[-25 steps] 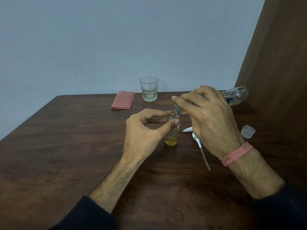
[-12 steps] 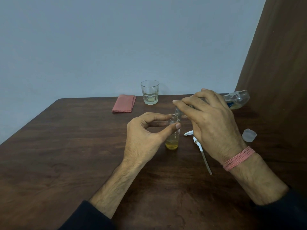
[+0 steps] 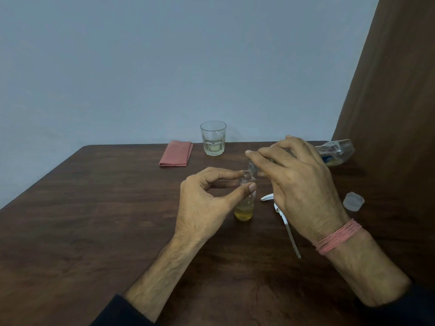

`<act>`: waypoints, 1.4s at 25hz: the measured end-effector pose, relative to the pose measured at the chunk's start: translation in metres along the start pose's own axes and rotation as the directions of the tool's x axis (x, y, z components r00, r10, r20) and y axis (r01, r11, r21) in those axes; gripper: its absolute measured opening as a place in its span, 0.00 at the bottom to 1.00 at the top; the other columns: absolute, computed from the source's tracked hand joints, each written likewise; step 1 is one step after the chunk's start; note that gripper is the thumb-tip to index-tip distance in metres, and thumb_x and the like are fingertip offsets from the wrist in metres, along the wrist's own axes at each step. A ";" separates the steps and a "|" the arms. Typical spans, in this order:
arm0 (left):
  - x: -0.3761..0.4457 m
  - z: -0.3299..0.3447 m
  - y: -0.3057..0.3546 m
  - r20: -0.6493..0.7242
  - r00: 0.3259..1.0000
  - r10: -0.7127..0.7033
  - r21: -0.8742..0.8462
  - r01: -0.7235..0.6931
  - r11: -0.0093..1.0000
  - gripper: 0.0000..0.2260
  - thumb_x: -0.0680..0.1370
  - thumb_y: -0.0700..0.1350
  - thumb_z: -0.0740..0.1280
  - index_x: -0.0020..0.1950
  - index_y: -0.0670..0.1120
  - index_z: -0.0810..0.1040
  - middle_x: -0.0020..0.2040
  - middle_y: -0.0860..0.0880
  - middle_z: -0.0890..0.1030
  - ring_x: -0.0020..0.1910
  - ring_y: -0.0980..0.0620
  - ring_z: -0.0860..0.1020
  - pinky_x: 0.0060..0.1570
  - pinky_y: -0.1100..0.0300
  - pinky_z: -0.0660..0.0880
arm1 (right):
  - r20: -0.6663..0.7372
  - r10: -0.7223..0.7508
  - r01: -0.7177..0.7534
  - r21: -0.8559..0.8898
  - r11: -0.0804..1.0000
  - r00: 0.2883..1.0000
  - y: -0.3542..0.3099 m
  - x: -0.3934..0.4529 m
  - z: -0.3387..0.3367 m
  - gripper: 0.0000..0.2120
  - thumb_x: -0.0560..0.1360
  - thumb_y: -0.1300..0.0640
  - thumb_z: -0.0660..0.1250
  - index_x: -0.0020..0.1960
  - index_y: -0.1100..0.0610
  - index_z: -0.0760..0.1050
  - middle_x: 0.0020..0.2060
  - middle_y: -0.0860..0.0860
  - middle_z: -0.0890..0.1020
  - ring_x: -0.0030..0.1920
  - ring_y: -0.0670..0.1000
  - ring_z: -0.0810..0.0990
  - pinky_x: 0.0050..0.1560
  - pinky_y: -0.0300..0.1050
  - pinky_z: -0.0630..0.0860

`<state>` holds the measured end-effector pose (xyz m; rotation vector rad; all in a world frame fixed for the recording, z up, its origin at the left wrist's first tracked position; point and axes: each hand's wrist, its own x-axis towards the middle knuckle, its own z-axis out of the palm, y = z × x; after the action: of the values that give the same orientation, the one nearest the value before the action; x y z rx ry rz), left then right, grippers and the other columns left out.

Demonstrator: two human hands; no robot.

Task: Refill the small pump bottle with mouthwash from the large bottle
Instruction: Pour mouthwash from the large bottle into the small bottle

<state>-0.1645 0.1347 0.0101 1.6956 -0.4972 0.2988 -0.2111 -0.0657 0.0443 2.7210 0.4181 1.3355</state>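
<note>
near the middle of the table (image 3: 94, 231), your left hand (image 3: 202, 208) pinches the neck of the small pump bottle (image 3: 244, 203) between thumb and forefinger, and the bottle stands upright with a shallow layer of yellow liquid at its base. your right hand (image 3: 299, 184) is wrapped round the large bottle (image 3: 336, 151), tipped nearly flat so its mouth sits right above the small opening.

to do this pour well, keep the pinch firm and low enough that your fingertips stay out of the stream. raise the back of the large bottle slowly, since the small neck is narrow and would likely overflow with a fast rush. watch the level climb and leave room for the pump head (image 3: 280, 210), which lies on the table just right of the small bottle with its tube pointing toward you. the cap (image 3: 353, 201) rests farther right.

your right hand hides most of the large bottle, so you cannot tell how the two mouths meet or whether liquid is flowing. the pump head is partly covered too. behind, a glass (image 3: 213, 138) and a folded cloth (image 3: 176, 153) sit apart from the work.
</note>
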 end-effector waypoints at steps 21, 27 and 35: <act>-0.001 -0.002 0.003 0.009 1.000 -0.004 0.031 0.003 1.000 0.15 0.72 0.52 0.87 0.56 0.50 0.93 0.53 0.56 0.92 0.53 0.61 0.90 0.56 0.66 0.85 | 0.018 0.015 -0.015 -0.008 1.000 1.000 -0.002 0.001 -0.003 0.32 0.69 0.68 0.78 0.72 0.57 0.81 0.61 0.53 0.85 0.63 0.62 0.80 0.73 0.66 0.73; -0.001 -0.001 0.002 -0.002 1.000 -0.006 0.012 0.006 1.000 0.16 0.70 0.54 0.87 0.55 0.51 0.93 0.53 0.56 0.92 0.52 0.60 0.91 0.56 0.64 0.86 | 0.013 0.009 -0.009 0.006 1.000 1.000 -0.001 0.003 -0.003 0.32 0.70 0.68 0.78 0.73 0.56 0.80 0.61 0.52 0.85 0.63 0.60 0.80 0.75 0.62 0.70; -0.002 0.000 0.005 -0.004 1.000 -0.016 0.014 0.016 1.000 0.18 0.69 0.58 0.85 0.55 0.52 0.93 0.52 0.57 0.92 0.52 0.62 0.90 0.52 0.66 0.86 | 0.019 0.015 -0.015 0.004 1.000 1.000 -0.002 0.003 -0.004 0.31 0.69 0.67 0.77 0.72 0.56 0.81 0.62 0.53 0.86 0.63 0.61 0.81 0.74 0.64 0.73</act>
<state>-0.1682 0.1344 0.0134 1.7113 -0.4797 0.2942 -0.2126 -0.0635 0.0489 2.7436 0.4004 1.3122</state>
